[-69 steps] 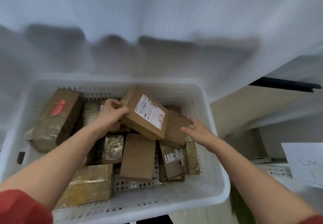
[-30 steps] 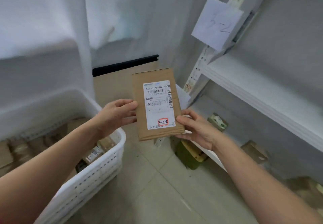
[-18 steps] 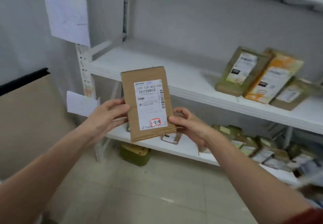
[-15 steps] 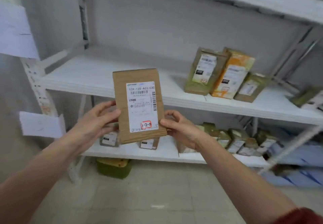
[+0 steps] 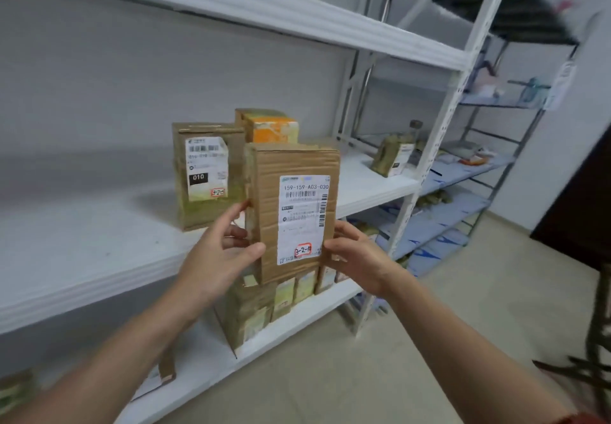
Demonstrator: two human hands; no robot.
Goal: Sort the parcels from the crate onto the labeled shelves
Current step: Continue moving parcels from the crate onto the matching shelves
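White shelf (image 5: pixel 82 242) behind upright parcel (image 5: pixel 292 212)

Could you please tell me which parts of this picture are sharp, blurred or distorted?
Head view: the held parcel and its label are sharp; the rack far right is motion-blurred; the shelf front bows from the wide lens; the 010 parcel casts a soft shadow leftward.

Even soft light, wide-angle bending, blurred right edge.
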